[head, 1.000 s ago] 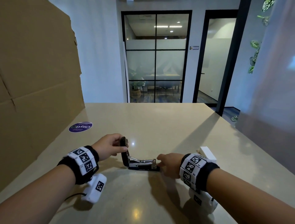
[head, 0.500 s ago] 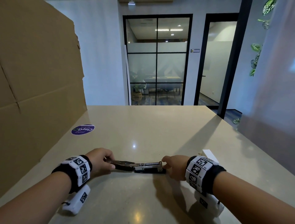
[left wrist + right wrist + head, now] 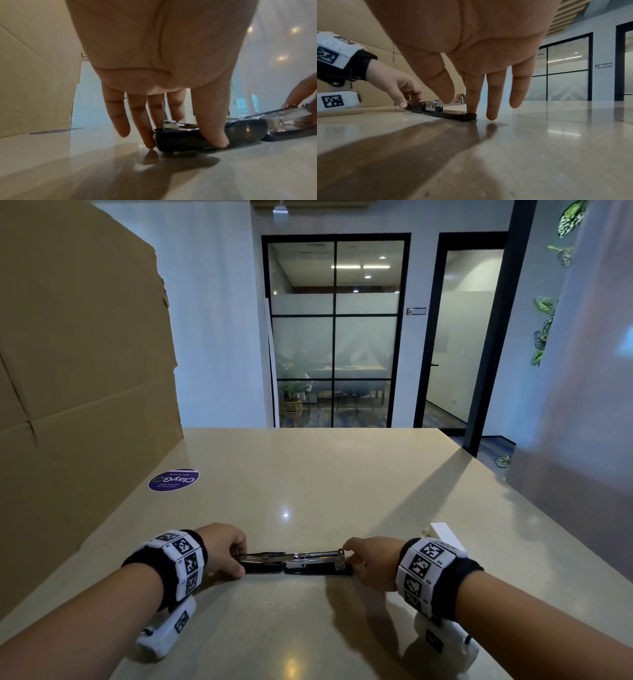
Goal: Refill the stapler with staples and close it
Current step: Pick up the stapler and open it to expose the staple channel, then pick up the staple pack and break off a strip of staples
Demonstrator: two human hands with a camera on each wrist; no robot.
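A black stapler (image 3: 308,563) lies on the table, swung fully open and flat. Its black cover (image 3: 260,564) points left; the metal magazine (image 3: 317,556) and base point right. My left hand (image 3: 239,561) pinches the cover (image 3: 188,138) between thumb and fingers, low on the table. My right hand (image 3: 351,556) keeps straight fingers on the right end. There the index fingertip (image 3: 471,108) presses the base (image 3: 453,115), and the thumb lies at the magazine (image 3: 440,103). A small white box (image 3: 443,534) sits just behind my right wrist. I cannot see inside the magazine.
A tall cardboard sheet (image 3: 85,371) walls off the table's left side. A round purple sticker (image 3: 173,480) lies on the beige table (image 3: 308,474) beyond the stapler. A grey panel (image 3: 582,440) stands at the right edge. The far table edge ends before glass doors.
The cover stood upright a second ago. My left hand has swung it down to the left until it lies flat. My right hand has stayed on the base end.
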